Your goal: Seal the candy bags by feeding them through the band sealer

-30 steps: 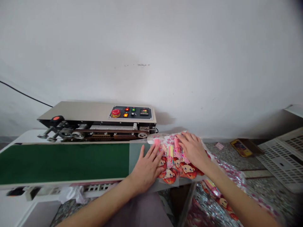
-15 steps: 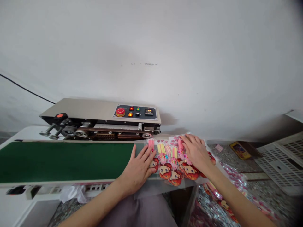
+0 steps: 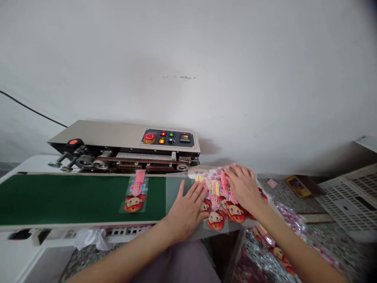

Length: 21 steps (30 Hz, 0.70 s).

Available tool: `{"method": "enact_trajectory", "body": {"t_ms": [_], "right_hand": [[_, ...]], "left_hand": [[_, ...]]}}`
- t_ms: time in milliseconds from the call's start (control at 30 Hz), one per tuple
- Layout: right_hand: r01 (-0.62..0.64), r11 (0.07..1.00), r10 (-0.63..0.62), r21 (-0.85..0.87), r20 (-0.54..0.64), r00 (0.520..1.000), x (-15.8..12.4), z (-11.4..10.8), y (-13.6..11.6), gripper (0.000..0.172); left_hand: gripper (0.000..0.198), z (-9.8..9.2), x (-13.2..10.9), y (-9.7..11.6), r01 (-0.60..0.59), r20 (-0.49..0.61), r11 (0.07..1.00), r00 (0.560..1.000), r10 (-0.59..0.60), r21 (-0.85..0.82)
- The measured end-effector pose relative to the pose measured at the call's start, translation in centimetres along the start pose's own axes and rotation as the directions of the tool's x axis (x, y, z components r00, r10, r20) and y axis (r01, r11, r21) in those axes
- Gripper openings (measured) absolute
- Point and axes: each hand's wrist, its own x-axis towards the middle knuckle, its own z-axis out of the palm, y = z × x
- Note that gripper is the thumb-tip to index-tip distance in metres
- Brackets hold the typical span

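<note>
My left hand [image 3: 188, 212] lies flat with its fingers apart, its fingertips over a clear packet with yellow sticks that it partly hides. Farther right, my right hand [image 3: 243, 188] rests fingers down on several overlapping packets, fingers outstretched. Between the two hands is another clear packet [image 3: 216, 192] with yellow and pink sticks and a red-haired cartoon face. One pink packet [image 3: 136, 190] lies alone on the green conveyor belt [image 3: 73, 200], to the left of my left hand. A translucent sheet [image 3: 176, 196] is under my left hand at the belt's right end.
Behind the belt stands a band sealing machine [image 3: 108, 135] with rollers and a lit control panel [image 3: 167, 138]. A large plastic bag [image 3: 256, 251] of packets is below at the right. A white crate [image 3: 350, 200] and an open carton [image 3: 299, 186] stand on the floor.
The pink packet formerly under my left hand is now farther left on the green belt. My left hand has moved right onto the yellow packet. My right hand has hardly moved.
</note>
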Motion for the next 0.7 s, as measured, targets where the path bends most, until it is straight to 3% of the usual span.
{"method": "enact_trajectory", "body": {"t_ms": [200, 433, 500, 567, 700], "right_hand": [[0.029, 0.999, -0.028, -0.033, 0.024, 0.999, 0.1, -0.2, -0.2, 0.041], [0.079, 0.995, -0.076, -0.058, 0.054, 0.996, 1.4, 0.5, -1.9, 0.043], [0.084, 0.995, -0.081, -0.048, 0.056, 0.995, 1.8, 0.4, -2.3, 0.044], [0.071, 0.997, -0.070, -0.024, 0.056, 0.996, 2.0, 0.1, -2.6, 0.043], [0.098, 0.994, -0.101, 0.046, 0.054, 0.993, 1.1, -1.1, -3.0, 0.042]], "left_hand": [[0.066, -0.5, -1.5, -3.2, -0.055, -0.006, 0.996, 0.998, 0.056, 0.073], [0.060, -2.4, -3.9, -5.0, 0.090, 0.027, 0.986, 0.995, -0.094, 0.143], [0.059, -3.0, -3.9, -4.5, 0.168, 0.001, 0.976, 0.986, -0.169, 0.139], [0.058, -3.2, -3.4, -3.0, 0.160, -0.015, 0.982, 0.987, -0.159, 0.096], [0.063, -1.9, -1.6, 1.0, -0.089, -0.001, 0.996, 0.996, 0.089, -0.027]]}}
